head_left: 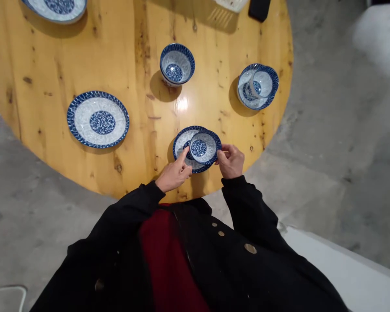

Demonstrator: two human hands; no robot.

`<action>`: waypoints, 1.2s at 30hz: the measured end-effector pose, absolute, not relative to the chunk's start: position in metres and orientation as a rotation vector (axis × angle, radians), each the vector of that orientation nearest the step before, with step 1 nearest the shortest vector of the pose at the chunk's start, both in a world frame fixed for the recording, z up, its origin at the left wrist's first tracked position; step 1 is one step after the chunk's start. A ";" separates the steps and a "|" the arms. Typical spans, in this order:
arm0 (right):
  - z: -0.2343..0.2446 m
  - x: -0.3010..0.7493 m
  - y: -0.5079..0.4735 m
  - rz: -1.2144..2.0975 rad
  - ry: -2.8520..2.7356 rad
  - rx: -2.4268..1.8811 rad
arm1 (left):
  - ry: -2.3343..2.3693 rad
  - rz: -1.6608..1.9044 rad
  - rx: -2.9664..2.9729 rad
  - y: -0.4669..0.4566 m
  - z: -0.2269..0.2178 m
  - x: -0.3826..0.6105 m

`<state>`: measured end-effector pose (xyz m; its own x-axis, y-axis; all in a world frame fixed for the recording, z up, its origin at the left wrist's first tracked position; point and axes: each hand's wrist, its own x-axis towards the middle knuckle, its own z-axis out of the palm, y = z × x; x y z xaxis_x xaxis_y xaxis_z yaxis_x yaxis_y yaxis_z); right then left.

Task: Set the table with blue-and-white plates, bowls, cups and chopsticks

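Close to the table's near edge, a small blue-and-white bowl (208,149) sits over the right part of a small blue-rimmed plate (181,139). My right hand (231,161) is closed, pinching the bowl's right rim between thumb and fingers. From the left, my left hand (174,174) reaches in with its index finger stretched out to the bowl's left side. Its other fingers are loosely bent near the plate's lower rim, and no grip on the plate shows. The bowl hides much of the plate under it.
Farther in stands a deeper bowl (175,55). At right, a small bowl (264,83) rests in another dish (246,78). An oval plate (81,117) lies left, a larger dish (39,5) far left. A white basket (232,3) and black phone-like object (259,9) sit at the back.
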<state>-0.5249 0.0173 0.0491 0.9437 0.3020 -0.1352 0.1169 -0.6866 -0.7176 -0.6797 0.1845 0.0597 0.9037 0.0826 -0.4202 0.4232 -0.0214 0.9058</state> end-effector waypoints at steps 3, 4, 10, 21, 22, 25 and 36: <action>0.040 -0.534 0.013 0.317 -0.238 -2.283 | 0.409 -0.325 1.598 0.180 0.057 -0.682; 0.037 -0.535 0.013 0.321 -0.230 -2.275 | 0.411 -0.330 1.603 0.180 0.056 -0.681; 0.023 -0.537 0.013 0.328 -0.183 -2.240 | 0.407 -0.319 1.681 0.184 0.046 -0.680; 0.022 -0.537 0.006 0.387 -0.170 -2.211 | 0.455 -0.210 1.667 0.193 0.033 -0.682; 0.021 -0.537 0.006 0.403 -0.164 -2.201 | 0.467 -0.186 1.659 0.195 0.033 -0.683; 0.021 -0.539 0.006 0.440 -0.165 -2.183 | 0.510 -0.127 1.630 0.201 0.030 -0.689; 0.021 -0.544 0.007 0.417 -0.144 -2.158 | 0.585 -0.134 1.590 0.206 0.025 -0.710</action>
<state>-0.5441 0.0071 0.0207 0.9361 0.2550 -0.2424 -0.0507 -0.5840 -0.8102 -0.7100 0.2061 0.0247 0.8592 0.2854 -0.4247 0.4418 0.0049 0.8971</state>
